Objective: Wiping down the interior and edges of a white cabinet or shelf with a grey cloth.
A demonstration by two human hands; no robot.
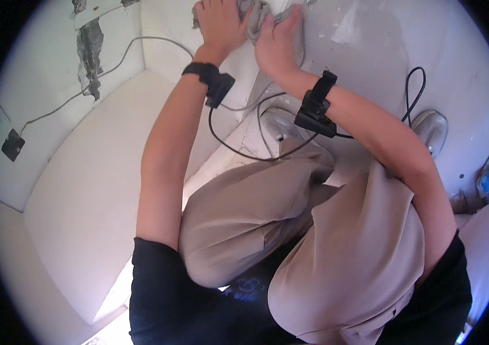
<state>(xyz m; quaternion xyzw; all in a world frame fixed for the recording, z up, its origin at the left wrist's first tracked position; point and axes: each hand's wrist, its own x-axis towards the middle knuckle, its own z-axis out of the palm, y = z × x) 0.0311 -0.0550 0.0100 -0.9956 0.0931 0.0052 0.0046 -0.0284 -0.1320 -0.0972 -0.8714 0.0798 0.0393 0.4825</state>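
Observation:
A crumpled grey cloth point(258, 20) lies bunched at the top edge of the view, against a white surface beside the grey floor. My left hand point(222, 23) presses on it with the palm down, and a bit of the cloth shows past its outer side. Close by on the right, my right hand point(278, 43) grips the same cloth, with fabric showing around the thumb and fingers. The upper edge of the view cuts off part of the cloth and some fingertips. Each wrist carries a strapped black device, the left point(218, 88) and the right point(317, 114).
A thin cable point(117, 64) runs along the wall from a black plug point(13, 145) past a broken plaster patch point(89, 56). Below it is a white panel point(98, 172). Black wires point(244, 155) hang between my forearms. My shoes point(432, 129) stand on the stained floor point(365, 73).

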